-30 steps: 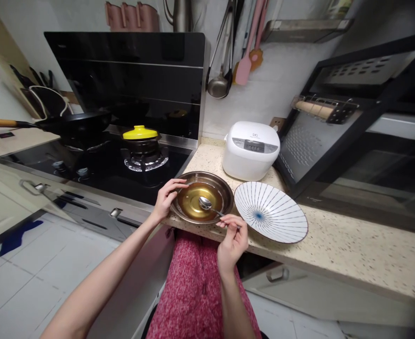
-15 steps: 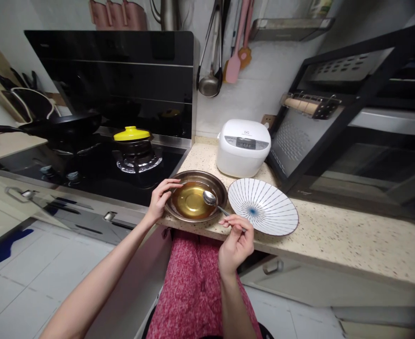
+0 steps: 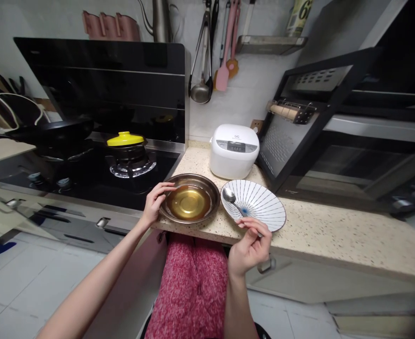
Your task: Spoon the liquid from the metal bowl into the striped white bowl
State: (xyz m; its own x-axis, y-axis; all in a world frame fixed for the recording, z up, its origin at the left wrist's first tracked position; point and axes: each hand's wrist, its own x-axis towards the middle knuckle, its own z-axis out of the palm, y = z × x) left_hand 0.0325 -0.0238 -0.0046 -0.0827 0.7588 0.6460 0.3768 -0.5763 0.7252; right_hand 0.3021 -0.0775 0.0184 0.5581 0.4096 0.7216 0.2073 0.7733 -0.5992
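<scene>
A shallow metal bowl holds a clear golden-brown liquid at the counter's front edge. At its left rim my left hand is closed, fingers over the edge and thumb on the outer side. My right hand pinches the handle of a metal spoon. The spoon's bowl is over the left part of a white plate with dark radiating lines, right of the metal bowl. Whether the spoon touches the plate, or carries liquid, I cannot tell.
Behind the plate stands a white rice cooker. To the left is a black gas stove with a yellow-lidded pot and a dark wok. A black rack with an oven borders the right. Utensils hang on the wall.
The spoon in my right hand has moved right, from above the metal bowl to over the plate. My left hand has stayed at the bowl's rim. The view has shifted slightly.
</scene>
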